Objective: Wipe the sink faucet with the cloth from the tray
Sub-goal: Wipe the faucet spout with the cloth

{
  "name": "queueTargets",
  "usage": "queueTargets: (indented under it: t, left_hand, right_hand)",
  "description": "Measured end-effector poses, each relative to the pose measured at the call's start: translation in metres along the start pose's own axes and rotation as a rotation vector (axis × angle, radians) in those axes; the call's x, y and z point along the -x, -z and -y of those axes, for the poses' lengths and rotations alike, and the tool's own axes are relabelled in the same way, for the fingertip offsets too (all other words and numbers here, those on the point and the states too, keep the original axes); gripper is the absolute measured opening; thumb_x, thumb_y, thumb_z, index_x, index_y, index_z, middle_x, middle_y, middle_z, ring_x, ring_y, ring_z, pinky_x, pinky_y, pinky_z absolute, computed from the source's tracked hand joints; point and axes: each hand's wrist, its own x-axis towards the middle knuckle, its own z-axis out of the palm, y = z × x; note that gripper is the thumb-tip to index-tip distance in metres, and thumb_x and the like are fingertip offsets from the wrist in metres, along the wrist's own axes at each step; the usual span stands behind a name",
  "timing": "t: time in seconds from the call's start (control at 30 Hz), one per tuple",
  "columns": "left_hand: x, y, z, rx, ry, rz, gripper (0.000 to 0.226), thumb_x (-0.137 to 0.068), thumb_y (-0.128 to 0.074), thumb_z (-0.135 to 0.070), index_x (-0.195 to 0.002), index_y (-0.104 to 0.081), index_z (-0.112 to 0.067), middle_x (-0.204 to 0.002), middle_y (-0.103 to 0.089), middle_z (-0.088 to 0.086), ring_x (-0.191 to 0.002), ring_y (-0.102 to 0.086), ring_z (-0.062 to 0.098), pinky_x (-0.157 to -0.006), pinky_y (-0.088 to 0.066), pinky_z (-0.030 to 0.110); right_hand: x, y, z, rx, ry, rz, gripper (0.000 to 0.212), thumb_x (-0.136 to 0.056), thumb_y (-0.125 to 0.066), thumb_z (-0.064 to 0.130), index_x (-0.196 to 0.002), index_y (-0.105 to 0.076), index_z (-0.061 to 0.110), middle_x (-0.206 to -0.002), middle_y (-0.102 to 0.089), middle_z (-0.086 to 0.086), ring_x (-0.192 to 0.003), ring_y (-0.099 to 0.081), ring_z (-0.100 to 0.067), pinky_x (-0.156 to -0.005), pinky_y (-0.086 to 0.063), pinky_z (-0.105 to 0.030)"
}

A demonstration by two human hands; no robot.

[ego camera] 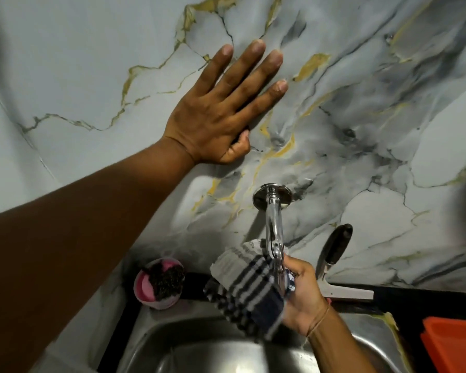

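A chrome faucet [271, 216] comes out of a round wall plate and curves down over the steel sink [189, 343]. My right hand [304, 294] grips a dark blue and grey checked cloth [249, 288] wrapped around the faucet's lower end, which the cloth hides. My left hand [226, 103] lies flat against the marbled wall above and left of the faucet, fingers spread, holding nothing. An orange tray [455, 343] shows at the lower right edge.
A pink cup [145, 288] with a dark scrubber in it stands on the ledge left of the faucet. A black-handled squeegee [334, 254] leans against the wall at the right, its blade on the dark ledge.
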Motion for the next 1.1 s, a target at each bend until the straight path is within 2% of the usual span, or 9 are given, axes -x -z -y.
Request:
queueTargets:
  t: [0.1, 0.23, 0.33, 0.4, 0.5, 0.57, 0.7, 0.93, 1.1]
  left_hand:
    - [0.000, 0.000, 0.002, 0.002, 0.004, -0.017, 0.070, -0.095, -0.030, -0.040, -0.158, -0.034, -0.010, -0.159, -0.040, 0.023, -0.147, -0.035, 0.045, -0.122, -0.020, 0.057]
    - [-0.001, 0.001, -0.001, 0.032, -0.007, -0.011, 0.069, -0.094, -0.032, -0.040, -0.157, -0.036, -0.010, -0.158, -0.041, 0.023, -0.146, -0.037, 0.046, -0.122, -0.021, 0.058]
    - [0.000, 0.001, 0.001, 0.024, -0.006, -0.016, 0.069, -0.095, -0.030, -0.040, -0.157, -0.036, -0.010, -0.159, -0.041, 0.023, -0.146, -0.037, 0.045, -0.122, -0.020, 0.057]
    - [0.001, 0.002, 0.001, 0.023, 0.005, -0.024, 0.070, -0.095, -0.029, -0.040, -0.158, -0.034, -0.010, -0.160, -0.039, 0.023, -0.147, -0.036, 0.045, -0.123, -0.019, 0.057]
    - [0.002, 0.003, -0.001, 0.021, 0.007, -0.012, 0.070, -0.095, -0.029, -0.039, -0.159, -0.032, -0.010, -0.161, -0.038, 0.022, -0.148, -0.035, 0.044, -0.123, -0.019, 0.057]
    - [0.001, 0.003, 0.000, 0.014, 0.006, -0.011, 0.070, -0.096, -0.028, -0.040, -0.159, -0.032, -0.010, -0.161, -0.037, 0.022, -0.148, -0.034, 0.044, -0.123, -0.018, 0.056]
    - [0.000, 0.002, 0.002, 0.012, -0.001, -0.009, 0.071, -0.096, -0.027, -0.041, -0.160, -0.029, -0.011, -0.161, -0.037, 0.021, -0.149, -0.033, 0.043, -0.124, -0.017, 0.056]
    - [0.002, 0.001, 0.001, 0.024, 0.001, -0.002, 0.072, -0.095, -0.029, -0.040, -0.161, -0.028, -0.011, -0.163, -0.033, 0.021, -0.151, -0.029, 0.043, -0.125, -0.017, 0.056]
    - [0.005, 0.000, -0.001, 0.043, -0.004, 0.003, 0.073, -0.095, -0.027, -0.040, -0.162, -0.026, -0.011, -0.165, -0.030, 0.020, -0.153, -0.025, 0.042, -0.127, -0.012, 0.055]
  right_hand:
    - [-0.002, 0.001, -0.007, -0.044, 0.034, 0.001, 0.050, -0.078, -0.056, 0.033, -0.112, -0.070, -0.001, -0.112, -0.073, -0.022, -0.106, -0.068, -0.036, -0.087, -0.058, -0.044]
    - [0.023, 0.000, -0.012, -0.013, 0.364, -0.112, 0.042, -0.089, -0.053, 0.035, -0.119, -0.067, 0.009, -0.113, -0.075, -0.012, -0.109, -0.068, -0.025, -0.082, -0.059, -0.034]
    - [0.042, -0.014, -0.025, 0.435, 0.526, -0.435, 0.053, -0.077, -0.063, 0.056, -0.100, -0.066, 0.007, -0.104, -0.076, -0.010, -0.106, -0.068, -0.025, -0.086, -0.055, -0.035]
    - [0.046, -0.033, -0.031, 0.943, 0.729, -0.430, 0.058, -0.087, -0.050, 0.058, -0.126, -0.057, 0.016, -0.150, -0.047, -0.003, -0.135, -0.044, -0.016, -0.114, -0.034, -0.042]
    - [0.034, -0.039, -0.026, 1.669, 0.968, -0.386, 0.063, -0.091, -0.035, 0.036, -0.151, -0.020, 0.025, -0.164, -0.009, 0.006, -0.150, -0.001, -0.016, -0.123, -0.014, -0.040]
    - [0.029, -0.054, 0.004, 1.820, 0.882, -0.441, 0.071, -0.075, -0.038, 0.029, -0.146, -0.030, 0.027, -0.161, -0.021, 0.001, -0.150, -0.006, -0.020, -0.120, -0.023, -0.044]
    - [0.025, -0.070, 0.051, 2.138, 0.827, -0.361, 0.055, -0.076, -0.050, 0.024, -0.130, -0.053, 0.011, -0.144, -0.051, -0.007, -0.143, -0.027, -0.025, -0.117, -0.032, -0.044]
    - [0.055, -0.040, 0.026, 2.399, 0.821, -0.056, 0.077, -0.061, -0.053, 0.035, -0.136, -0.047, 0.021, -0.152, -0.036, -0.001, -0.150, -0.007, -0.024, -0.124, 0.003, -0.038]
    - [0.028, -0.065, 0.040, 2.050, 0.799, -0.320, 0.064, -0.084, -0.052, 0.026, -0.145, -0.037, 0.014, -0.155, -0.036, -0.005, -0.148, -0.017, -0.019, -0.121, -0.023, -0.040]
